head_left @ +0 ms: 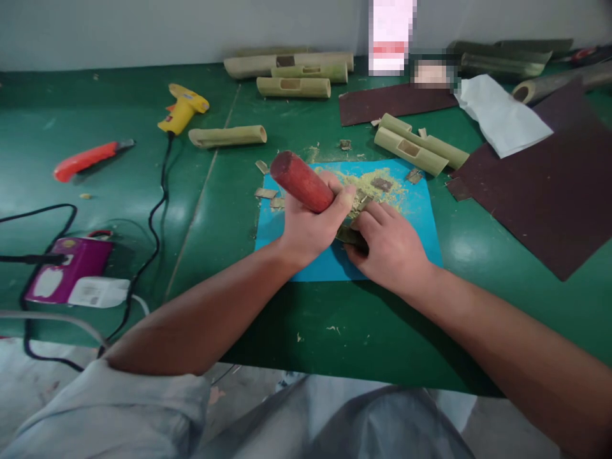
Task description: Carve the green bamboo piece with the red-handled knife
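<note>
My left hand is wrapped around the thick red handle of a tool; its working end is hidden behind my fingers. Close beside it, my right hand grips a small green bamboo piece, much of it covered by the fingers. Both hands are over a blue sheet on the green table. Yellowish shavings and several flat brown bamboo chips lie scattered just beyond my hands.
Cut bamboo tubes lie along the back, with two more at right. Dark brown sheets and white paper are on the right. A yellow glue gun, red utility knife and purple power strip with cables occupy the left.
</note>
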{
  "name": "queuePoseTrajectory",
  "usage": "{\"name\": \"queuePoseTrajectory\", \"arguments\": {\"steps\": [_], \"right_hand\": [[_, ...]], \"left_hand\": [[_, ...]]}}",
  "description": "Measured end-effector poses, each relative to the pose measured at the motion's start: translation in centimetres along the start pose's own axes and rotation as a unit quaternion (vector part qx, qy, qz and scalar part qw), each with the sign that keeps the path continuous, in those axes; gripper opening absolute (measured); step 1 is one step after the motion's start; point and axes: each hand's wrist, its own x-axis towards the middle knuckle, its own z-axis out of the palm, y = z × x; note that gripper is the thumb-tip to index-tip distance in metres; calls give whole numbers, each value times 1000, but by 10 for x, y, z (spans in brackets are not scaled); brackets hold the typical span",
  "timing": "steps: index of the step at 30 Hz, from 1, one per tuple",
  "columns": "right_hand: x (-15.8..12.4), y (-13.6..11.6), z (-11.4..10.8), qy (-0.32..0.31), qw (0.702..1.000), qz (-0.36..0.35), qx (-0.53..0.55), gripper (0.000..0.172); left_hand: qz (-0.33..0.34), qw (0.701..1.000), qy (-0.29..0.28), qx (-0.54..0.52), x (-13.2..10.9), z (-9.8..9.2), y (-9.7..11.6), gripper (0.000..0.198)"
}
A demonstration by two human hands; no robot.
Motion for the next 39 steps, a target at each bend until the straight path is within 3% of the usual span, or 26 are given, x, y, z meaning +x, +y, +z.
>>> {"name": "queuePoseTrajectory", "arguments": {"steps": [6, 14, 22, 25, 39], "right_hand": [[1, 1, 0, 12, 1000, -11, -16, 12], [1, -2, 1, 9, 1000, -16, 9, 10], [2, 2, 3, 16, 999, -20, 39, 9], [3, 3, 3, 29, 999, -20, 30, 8], [2, -1, 1, 17, 1000, -20, -4, 10]], "left_hand": [[34, 999, -37, 9, 0, -2, -7, 33], [-11, 998, -59, -5, 3, 1, -3, 37], [-102, 994, 4, -39, 0, 5, 6, 31], [-89, 993, 48, -59, 1, 6, 3, 32], [-70, 997, -2, -20, 1, 4, 2, 36]]}}
